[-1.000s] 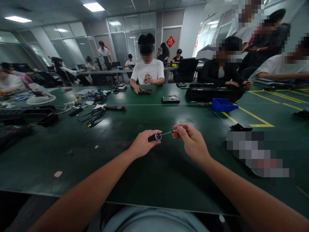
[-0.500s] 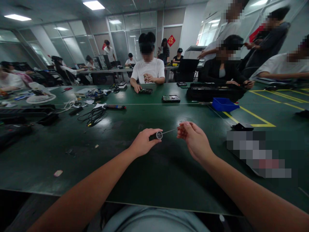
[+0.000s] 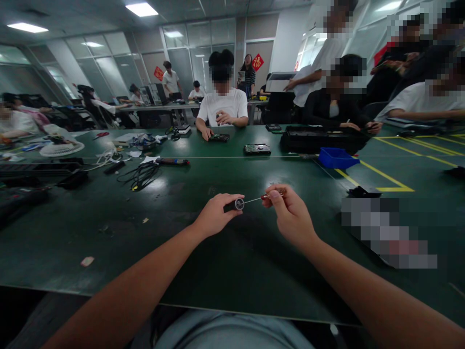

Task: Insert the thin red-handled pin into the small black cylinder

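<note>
Mid-frame, above the worktop (image 3: 119, 232), the grip of the left hand (image 3: 214, 216) pinches a cylinder (image 3: 234, 205), and that of the right hand (image 3: 290, 215) pinches a thin screwdriver (image 3: 255, 199), tip at the cylinder's silver end. With neither hand braced, the tip may well skid off and jab a left finger, or a tiny part could drop unseen.

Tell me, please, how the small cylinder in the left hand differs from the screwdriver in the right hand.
The cylinder is short, thick and dark with a pale round end; the screwdriver is long and thin with a bright shaft. The left hand wraps most of the cylinder; the right hand pinches only the screwdriver's handle, leaving its shaft bare. Both are held above the green table, tip meeting end.
</note>
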